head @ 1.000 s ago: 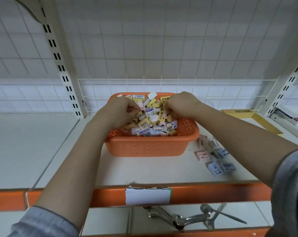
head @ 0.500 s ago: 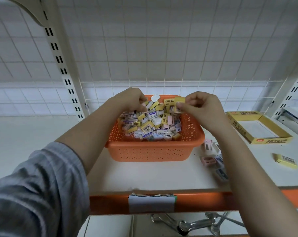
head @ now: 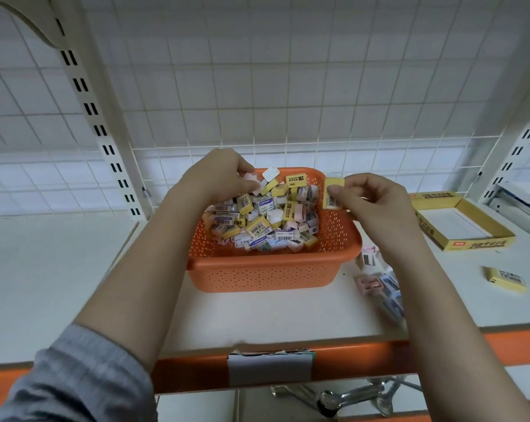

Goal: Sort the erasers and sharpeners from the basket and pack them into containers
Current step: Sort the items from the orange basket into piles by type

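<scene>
shelf | right hand pinches yellow eraser | above basket rim

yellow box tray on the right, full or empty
Empty: the yellow box tray shows only its bare white floor inside. One loose yellow eraser lies on the shelf outside it.

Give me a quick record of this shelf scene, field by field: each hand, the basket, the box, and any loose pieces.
left hand: in the basket, gripping a pink piece
right hand: pinches a yellow eraser above the basket's right rim
basket: orange, heaped with mixed pieces
yellow box: open, right of basket, looks empty
loose pieces: cluster beside basket's right wall
lone yellow eraser: on the shelf, in front of the box
</scene>
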{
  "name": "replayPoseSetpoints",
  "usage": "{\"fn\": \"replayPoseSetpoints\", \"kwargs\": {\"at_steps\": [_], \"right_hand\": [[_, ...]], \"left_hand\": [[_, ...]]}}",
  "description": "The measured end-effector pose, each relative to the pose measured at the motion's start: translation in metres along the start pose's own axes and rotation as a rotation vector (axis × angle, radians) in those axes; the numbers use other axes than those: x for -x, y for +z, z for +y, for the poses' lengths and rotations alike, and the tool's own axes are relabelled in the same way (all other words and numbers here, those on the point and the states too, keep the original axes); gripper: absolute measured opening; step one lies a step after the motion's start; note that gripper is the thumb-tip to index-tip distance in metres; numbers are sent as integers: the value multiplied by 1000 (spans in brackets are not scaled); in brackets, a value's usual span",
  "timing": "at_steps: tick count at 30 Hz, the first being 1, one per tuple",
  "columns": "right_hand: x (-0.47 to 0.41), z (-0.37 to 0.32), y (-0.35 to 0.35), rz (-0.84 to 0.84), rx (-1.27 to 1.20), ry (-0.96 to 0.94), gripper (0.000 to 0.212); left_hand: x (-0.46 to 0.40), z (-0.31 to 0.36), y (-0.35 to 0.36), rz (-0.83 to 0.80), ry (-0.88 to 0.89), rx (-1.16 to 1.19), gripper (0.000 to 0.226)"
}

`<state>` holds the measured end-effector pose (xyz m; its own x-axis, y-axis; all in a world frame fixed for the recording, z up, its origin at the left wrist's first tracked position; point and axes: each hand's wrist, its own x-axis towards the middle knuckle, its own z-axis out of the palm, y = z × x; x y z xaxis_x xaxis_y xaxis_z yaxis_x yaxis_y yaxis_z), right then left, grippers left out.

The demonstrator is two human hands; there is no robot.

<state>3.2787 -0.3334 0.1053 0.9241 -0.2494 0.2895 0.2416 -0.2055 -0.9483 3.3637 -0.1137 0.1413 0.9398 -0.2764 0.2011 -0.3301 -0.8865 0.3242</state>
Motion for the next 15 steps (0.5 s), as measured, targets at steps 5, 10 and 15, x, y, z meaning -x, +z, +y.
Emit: {"fn": "replayPoseSetpoints", "kwargs": {"at_steps": [5, 10, 15], "right_hand": [[12, 1, -7, 74, -120, 44, 6], [25, 9, -40, 168, -127, 48, 7], [33, 27, -100, 206, -60, 46, 16]], "left_hand": [[35, 27, 9, 135, 94, 151, 41], [61, 68, 27, 284, 219, 238, 26], [77, 119, 54, 378, 247, 282, 35]]}}
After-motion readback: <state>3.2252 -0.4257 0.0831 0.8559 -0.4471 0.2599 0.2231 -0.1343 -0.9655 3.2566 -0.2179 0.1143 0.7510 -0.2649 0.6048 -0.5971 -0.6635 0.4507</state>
